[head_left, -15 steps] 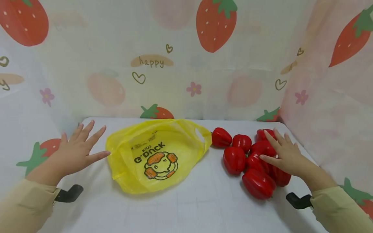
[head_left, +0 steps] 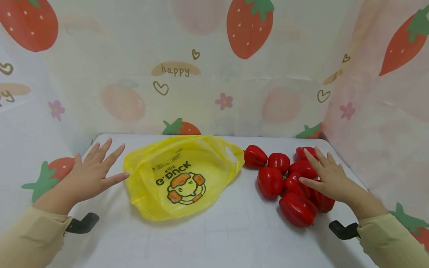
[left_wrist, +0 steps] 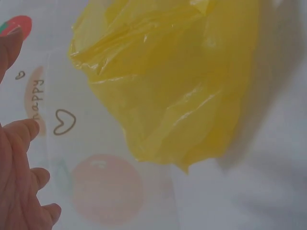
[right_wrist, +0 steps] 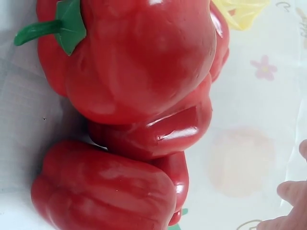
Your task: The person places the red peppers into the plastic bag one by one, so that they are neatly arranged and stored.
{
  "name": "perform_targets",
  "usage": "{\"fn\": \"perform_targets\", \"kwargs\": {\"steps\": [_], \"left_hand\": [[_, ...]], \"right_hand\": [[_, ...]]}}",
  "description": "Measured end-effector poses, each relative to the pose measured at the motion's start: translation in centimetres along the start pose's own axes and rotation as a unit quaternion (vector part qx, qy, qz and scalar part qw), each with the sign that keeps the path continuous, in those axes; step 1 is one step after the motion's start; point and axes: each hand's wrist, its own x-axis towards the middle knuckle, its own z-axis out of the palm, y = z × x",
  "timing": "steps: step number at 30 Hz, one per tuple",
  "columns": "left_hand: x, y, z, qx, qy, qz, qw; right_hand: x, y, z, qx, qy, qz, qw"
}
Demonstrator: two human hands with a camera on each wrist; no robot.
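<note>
A yellow plastic bag [head_left: 187, 186] with a printed duck and a handle hole lies on the white table, its mouth gaping. Beside the bag's left edge my left hand [head_left: 88, 178] is held with fingers spread, the thumb tip overlapping the bag's edge in the head view. To the right of the bag lie several red bell peppers [head_left: 270, 183] in a heap. My right hand [head_left: 330, 180] hovers over the heap's right side, fingers spread and holding nothing. In the right wrist view a pepper with a green stem [right_wrist: 144, 52] fills the top, and fingertips [right_wrist: 292, 191] show at the right edge.
The white table [head_left: 214, 242] ends at a back wall of cloth [head_left: 201, 85] printed with strawberries, hearts and flowers. Similar cloth [head_left: 378, 123] closes in the sides. Black wrist straps [head_left: 85, 223] stick out from both sleeves.
The view has shifted very slightly. Both hands stay spread in nearly the same places, and the bag and peppers lie as before.
</note>
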Motion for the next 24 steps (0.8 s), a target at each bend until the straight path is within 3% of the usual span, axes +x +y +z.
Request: {"fn": "perform_targets", "kwargs": {"steps": [14,24], "left_hand": [[0.4,0.5,0.6,-0.06,-0.011,-0.007,0.9981],[0.7,1.4,1.5,-0.144,-0.035,-0.039,0.9882]], "right_hand": [[0.1,-0.1,-0.1,0.011,-0.002,0.003,1.0],[0.3,-0.2,0.1,0.016,-0.003,0.001,1.0]]}}
